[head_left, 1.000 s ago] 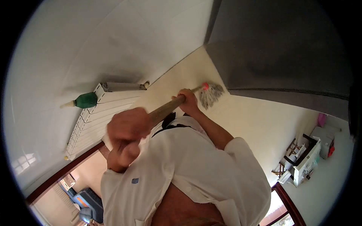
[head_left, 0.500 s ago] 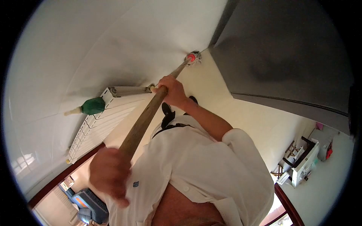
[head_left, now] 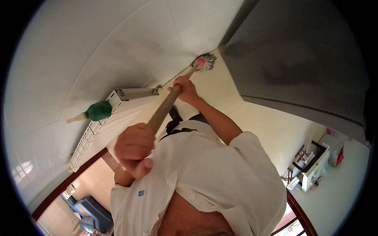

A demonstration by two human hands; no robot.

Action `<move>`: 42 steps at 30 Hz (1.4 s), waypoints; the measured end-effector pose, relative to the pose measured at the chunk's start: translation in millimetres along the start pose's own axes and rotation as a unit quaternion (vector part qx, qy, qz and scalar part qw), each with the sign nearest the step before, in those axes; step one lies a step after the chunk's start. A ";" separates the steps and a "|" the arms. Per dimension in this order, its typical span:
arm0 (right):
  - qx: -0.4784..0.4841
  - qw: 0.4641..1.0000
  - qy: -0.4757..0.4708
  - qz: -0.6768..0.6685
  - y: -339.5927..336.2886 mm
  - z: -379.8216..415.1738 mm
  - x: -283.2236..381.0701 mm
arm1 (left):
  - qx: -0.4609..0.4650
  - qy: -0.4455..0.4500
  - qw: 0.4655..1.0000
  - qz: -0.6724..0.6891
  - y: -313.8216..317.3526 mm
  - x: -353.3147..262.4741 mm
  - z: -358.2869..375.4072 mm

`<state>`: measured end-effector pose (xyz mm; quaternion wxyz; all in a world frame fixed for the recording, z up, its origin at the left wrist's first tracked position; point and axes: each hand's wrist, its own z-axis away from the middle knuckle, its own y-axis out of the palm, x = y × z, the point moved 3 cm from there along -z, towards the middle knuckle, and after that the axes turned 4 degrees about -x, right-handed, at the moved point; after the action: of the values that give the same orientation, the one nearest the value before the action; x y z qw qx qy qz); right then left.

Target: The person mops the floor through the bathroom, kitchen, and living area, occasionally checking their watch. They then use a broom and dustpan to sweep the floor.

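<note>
There are two hands, one left hand (head_left: 135, 143) and one right hand (head_left: 186, 91); one mop (head_left: 206, 63); one shirt (head_left: 208, 165); one logo (head_left: 141, 193); one radiator (head_left: 96, 131); one sofa (head_left: 95, 214); two dark red frames (head_left: 71, 183).

Glossy white tiled wall (head_left: 118, 47) on the left, catching a bright reflection, with a white ribbed radiator (head_left: 96, 135) along it. A smooth cream floor (head_left: 267, 133) meets a large dark grey panel (head_left: 299, 51) at upper right. Lower left, a reddish-brown door frame (head_left: 71, 184) opens onto a dark blue sofa (head_left: 96, 212). Daylight shows through a brown-framed opening (head_left: 293, 229) at lower right.
</note>
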<state>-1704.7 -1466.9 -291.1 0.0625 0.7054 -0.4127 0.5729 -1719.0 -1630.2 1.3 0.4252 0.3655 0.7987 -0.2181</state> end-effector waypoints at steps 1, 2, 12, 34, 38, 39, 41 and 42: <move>0.035 0.999 0.004 0.025 -0.2 -1.9 6.1 | -0.025 0.020 0.999 0.025 -3.1 -6.9 -1.8; 0.032 0.999 0.005 0.029 -2.1 -3.8 12.8 | -0.051 0.041 0.997 0.051 -6.8 -12.2 -4.3; -0.041 0.998 0.019 0.045 -74.4 -29.0 62.6 | 0.231 0.114 0.960 0.110 13.1 -51.9 -44.4; 0.042 0.974 0.206 0.088 -95.2 82.8 -91.3 | 0.114 -0.050 0.984 0.126 48.7 108.1 -13.4; -0.026 0.963 0.237 0.124 -118.6 127.8 -81.2 | 0.176 -0.110 0.965 0.158 71.4 120.9 -17.8; -0.024 0.963 0.238 0.125 -124.2 141.2 -83.8 | 0.204 -0.113 0.960 0.156 80.3 125.8 -15.3; -0.008 0.955 0.260 0.141 -132.7 173.1 -95.7 | 0.227 -0.117 0.954 0.155 93.6 140.6 -8.0; -0.002 0.955 0.261 0.142 -138.7 189.0 -98.6 | 0.268 -0.129 0.944 0.141 102.7 148.3 -1.1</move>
<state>-1471.2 -1432.2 -386.0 0.0881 0.4651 -0.4789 0.7393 -1695.6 -1504.9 -126.3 0.4371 0.5439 0.5893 -0.4072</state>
